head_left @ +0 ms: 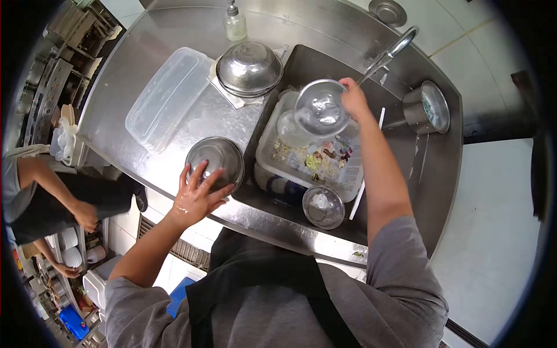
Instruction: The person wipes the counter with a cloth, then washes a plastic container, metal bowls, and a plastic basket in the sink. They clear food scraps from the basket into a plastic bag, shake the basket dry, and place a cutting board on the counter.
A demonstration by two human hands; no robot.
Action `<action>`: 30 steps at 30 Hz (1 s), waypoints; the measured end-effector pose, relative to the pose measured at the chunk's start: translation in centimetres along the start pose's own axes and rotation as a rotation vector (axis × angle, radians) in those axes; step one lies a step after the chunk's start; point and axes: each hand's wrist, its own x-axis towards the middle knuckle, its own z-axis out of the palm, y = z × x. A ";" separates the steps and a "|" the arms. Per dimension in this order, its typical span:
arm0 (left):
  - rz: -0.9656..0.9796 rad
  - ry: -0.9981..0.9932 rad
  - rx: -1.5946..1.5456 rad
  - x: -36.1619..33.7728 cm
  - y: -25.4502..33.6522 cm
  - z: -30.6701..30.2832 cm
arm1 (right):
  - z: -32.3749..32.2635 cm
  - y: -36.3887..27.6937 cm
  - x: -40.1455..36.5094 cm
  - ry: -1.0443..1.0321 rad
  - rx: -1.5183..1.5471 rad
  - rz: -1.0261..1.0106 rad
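Observation:
My left hand (199, 194) lies with fingers spread on an upturned metal bowl (223, 152) at the counter's edge, left of the sink. My right hand (354, 100) grips the rim of a shiny metal bowl (321, 109), its inside facing up toward me, over a white perforated basket (268, 152) in the sink. Food scraps (316, 159) lie in the basket, and a translucent round container (292, 129) sits partly behind the held bowl. A small metal bowl (325, 216) with something white in it stands at the sink's near side.
Upturned metal bowls (249, 64) are stacked on a cloth, beside a clear plastic box (168, 95) and a pump bottle (235, 24). A faucet (394, 46) arches over the sink's far side. A metal pot (419, 110) stands at right. Another person's arm (49, 182) shows at left.

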 end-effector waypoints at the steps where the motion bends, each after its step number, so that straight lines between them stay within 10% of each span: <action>1: -0.002 0.007 -0.002 -0.1 -0.1 0.1 | -0.9 -0.9 1.8 -0.222 0.096 0.224; 7: 0.054 0.156 -0.063 1.8 0.9 -0.2 | -6.0 -2.9 6.2 -0.611 0.409 0.492; 13: -0.048 0.239 -0.264 10.8 2.6 -1.4 | -8.5 -4.3 3.0 -0.079 0.516 0.016; 17: -0.213 0.442 -0.879 21.8 3.1 3.1 | -7.2 -2.9 0.6 0.193 0.939 0.129; 22: -0.645 0.013 -1.735 33.5 4.7 1.7 | -5.7 -2.7 -2.6 0.360 1.073 0.223; 24: -0.620 0.017 -1.708 35.0 5.4 4.1 | -5.2 -2.5 -3.4 0.672 0.233 0.000; 27: -0.598 0.080 -1.613 35.8 7.1 6.0 | -7.1 -4.6 -4.4 0.580 -0.373 -0.367; 30: -0.543 0.226 -1.670 35.7 8.4 8.3 | -3.4 -1.6 -3.2 0.165 -0.132 0.184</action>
